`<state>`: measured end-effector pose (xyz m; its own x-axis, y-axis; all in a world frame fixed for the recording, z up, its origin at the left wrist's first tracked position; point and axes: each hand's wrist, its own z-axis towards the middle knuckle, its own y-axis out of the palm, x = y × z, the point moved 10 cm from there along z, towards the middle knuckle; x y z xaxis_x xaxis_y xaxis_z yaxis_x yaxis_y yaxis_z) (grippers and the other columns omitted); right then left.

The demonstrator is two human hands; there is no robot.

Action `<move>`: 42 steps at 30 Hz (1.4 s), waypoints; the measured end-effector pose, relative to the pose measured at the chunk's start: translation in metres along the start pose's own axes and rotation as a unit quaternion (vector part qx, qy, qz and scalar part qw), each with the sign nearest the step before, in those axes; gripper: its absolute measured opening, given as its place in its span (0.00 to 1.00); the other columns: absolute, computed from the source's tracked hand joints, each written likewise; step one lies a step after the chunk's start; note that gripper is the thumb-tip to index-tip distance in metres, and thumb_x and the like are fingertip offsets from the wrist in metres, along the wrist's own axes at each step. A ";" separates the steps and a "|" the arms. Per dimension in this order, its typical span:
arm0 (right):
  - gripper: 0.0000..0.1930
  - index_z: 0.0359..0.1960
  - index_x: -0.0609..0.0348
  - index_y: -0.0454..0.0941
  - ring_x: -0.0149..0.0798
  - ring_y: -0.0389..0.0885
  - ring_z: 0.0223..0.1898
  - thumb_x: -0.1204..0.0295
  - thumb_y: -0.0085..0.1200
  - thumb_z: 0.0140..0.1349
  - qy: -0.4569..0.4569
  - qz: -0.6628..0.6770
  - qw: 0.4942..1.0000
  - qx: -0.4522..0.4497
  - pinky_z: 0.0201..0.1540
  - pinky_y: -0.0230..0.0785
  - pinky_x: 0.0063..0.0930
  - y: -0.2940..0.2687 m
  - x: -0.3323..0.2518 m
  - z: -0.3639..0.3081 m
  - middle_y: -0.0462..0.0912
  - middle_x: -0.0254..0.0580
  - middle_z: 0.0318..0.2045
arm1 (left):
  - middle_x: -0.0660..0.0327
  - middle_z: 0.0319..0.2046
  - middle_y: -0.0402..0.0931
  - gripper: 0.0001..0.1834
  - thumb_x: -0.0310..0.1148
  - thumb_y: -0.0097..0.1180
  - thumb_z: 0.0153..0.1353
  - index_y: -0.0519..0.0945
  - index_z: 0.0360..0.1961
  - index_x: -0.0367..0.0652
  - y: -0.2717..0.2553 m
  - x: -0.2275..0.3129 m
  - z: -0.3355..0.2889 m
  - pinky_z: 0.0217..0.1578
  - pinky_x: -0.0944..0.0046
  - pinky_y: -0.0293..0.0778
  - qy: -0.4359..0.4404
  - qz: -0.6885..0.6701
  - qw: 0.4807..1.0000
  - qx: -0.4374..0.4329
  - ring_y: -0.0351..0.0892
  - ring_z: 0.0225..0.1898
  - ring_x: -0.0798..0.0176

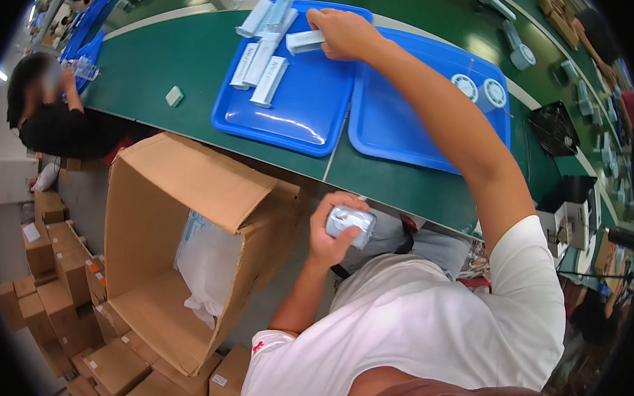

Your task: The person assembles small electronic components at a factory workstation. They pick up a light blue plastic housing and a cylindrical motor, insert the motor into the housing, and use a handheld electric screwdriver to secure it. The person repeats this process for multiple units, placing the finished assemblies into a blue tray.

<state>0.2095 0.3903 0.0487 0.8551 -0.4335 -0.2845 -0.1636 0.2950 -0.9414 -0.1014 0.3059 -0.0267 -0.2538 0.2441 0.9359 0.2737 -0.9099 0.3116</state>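
Observation:
My right arm reaches across the blue trays, and my right hand (pixel 348 35) is closed on the end of a small pale carton (pixel 304 42) above the left tray (pixel 284 124). Several similar slim cartons (pixel 269 82) lie in that tray's left part, some stacked at its far edge. Down by the table's near edge, my left hand (pixel 333 233) is wrapped round a shiny, silvery-blue rounded object (pixel 352 223); its exact kind is not clear. Two round white-faced fan heads (pixel 494 93) rest in the right tray (pixel 393 147).
An open cardboard box (pixel 179 169) with white plastic inside stands left of me. A small pale block (pixel 174 96) lies on the green table (pixel 145 71). Several cartons (pixel 155 393) are stacked on the floor. A co-worker (pixel 47 104) sits far left; a conveyor (pixel 422 6) carries parts beyond.

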 end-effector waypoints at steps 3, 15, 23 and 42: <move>0.21 0.57 0.57 0.73 0.60 0.82 0.47 0.71 0.56 0.61 0.004 0.136 0.988 0.070 0.52 0.74 0.49 -0.054 -0.010 -0.068 0.83 0.54 0.44 | 0.51 0.46 0.78 0.25 0.35 0.74 0.57 0.75 0.50 0.36 0.019 0.031 0.028 0.50 0.60 0.77 0.057 -0.046 0.997 -0.012 0.80 0.48 0.58; 0.23 0.47 0.62 0.83 0.41 0.82 0.47 0.90 0.52 0.49 0.161 0.226 0.920 0.277 0.50 0.74 0.29 -0.155 0.027 -0.453 0.82 0.45 0.46 | 0.53 0.51 0.76 0.33 0.26 0.82 0.45 0.77 0.52 0.42 0.126 0.038 0.071 0.51 0.61 0.77 0.213 0.235 0.946 -0.066 0.79 0.50 0.58; 0.20 0.42 0.60 0.79 0.41 0.86 0.44 0.91 0.52 0.47 0.270 0.143 0.929 0.209 0.43 0.77 0.32 -0.142 0.055 -0.534 0.86 0.47 0.48 | 0.54 0.49 0.79 0.23 0.25 0.76 0.51 0.80 0.48 0.41 0.226 -0.009 0.058 0.50 0.60 0.77 0.156 0.181 0.954 -0.183 0.80 0.49 0.57; 0.19 0.57 0.62 0.73 0.32 0.88 0.35 0.78 0.63 0.66 0.167 0.693 0.619 0.330 0.38 0.83 0.21 -0.108 0.090 -0.551 0.84 0.62 0.53 | 0.56 0.50 0.78 0.15 0.21 0.69 0.56 0.84 0.45 0.40 0.274 -0.018 0.041 0.50 0.61 0.75 0.064 0.242 0.924 -0.290 0.80 0.50 0.59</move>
<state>0.0326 -0.1496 0.0251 -0.0486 0.5049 -0.8618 -0.2945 0.8172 0.4954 0.0162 0.0658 0.0483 -0.3494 -0.2468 0.9039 -0.1501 -0.9375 -0.3140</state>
